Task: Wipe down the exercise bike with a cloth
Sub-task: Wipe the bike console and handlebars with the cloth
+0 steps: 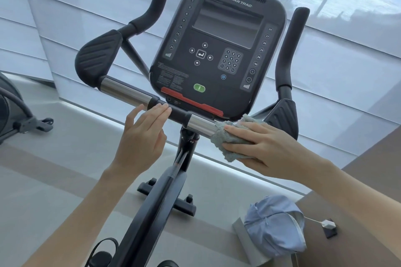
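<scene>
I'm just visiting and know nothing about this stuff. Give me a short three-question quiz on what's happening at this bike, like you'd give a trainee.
1. True or false: the left hand is holding the cloth.
2. Where is the right hand working the cloth? A) the seat B) a chrome part of the handlebar C) a pedal
3. Fill in: the oval button low on the console is ___.

Key: 1 false, its fingers rest bare on the handlebar's black middle; 2 B; 3 green.
</scene>
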A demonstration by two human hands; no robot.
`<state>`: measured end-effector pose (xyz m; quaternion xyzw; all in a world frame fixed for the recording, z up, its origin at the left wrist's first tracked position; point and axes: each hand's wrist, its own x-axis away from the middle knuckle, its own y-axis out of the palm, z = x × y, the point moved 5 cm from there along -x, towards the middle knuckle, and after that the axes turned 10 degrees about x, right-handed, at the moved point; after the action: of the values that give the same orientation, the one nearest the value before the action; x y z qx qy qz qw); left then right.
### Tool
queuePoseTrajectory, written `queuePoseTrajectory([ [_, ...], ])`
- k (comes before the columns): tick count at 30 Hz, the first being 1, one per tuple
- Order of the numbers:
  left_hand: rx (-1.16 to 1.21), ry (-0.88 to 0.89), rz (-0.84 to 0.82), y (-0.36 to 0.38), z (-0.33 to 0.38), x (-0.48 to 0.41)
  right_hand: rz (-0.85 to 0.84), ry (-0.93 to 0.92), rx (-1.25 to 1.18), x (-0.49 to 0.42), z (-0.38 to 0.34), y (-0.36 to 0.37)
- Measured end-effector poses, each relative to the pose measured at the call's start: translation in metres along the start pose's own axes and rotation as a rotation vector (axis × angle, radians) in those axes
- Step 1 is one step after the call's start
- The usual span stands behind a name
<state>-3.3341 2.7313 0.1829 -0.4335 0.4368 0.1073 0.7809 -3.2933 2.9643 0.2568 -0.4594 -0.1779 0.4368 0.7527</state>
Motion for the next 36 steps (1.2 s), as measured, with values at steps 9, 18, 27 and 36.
queuePoseTrajectory([
  [9,-0.046,-0.015,0.016,-0.019,-0.004,0.008,0.147,-0.041,0.1,-0.081,-0.032,0.014],
  [18,-0.068,-0.048,0.107,-0.046,-0.02,0.032,-0.018,-0.035,-0.06,-0.152,-0.038,0.019],
  [27,-0.018,-0.068,0.021,-0.032,-0.009,0.025,-0.18,0.302,-0.543,-0.115,0.001,0.023],
  [36,-0.027,-0.098,-0.134,-0.01,0.005,0.007,-0.236,0.362,-0.277,-0.029,0.005,0.015],
])
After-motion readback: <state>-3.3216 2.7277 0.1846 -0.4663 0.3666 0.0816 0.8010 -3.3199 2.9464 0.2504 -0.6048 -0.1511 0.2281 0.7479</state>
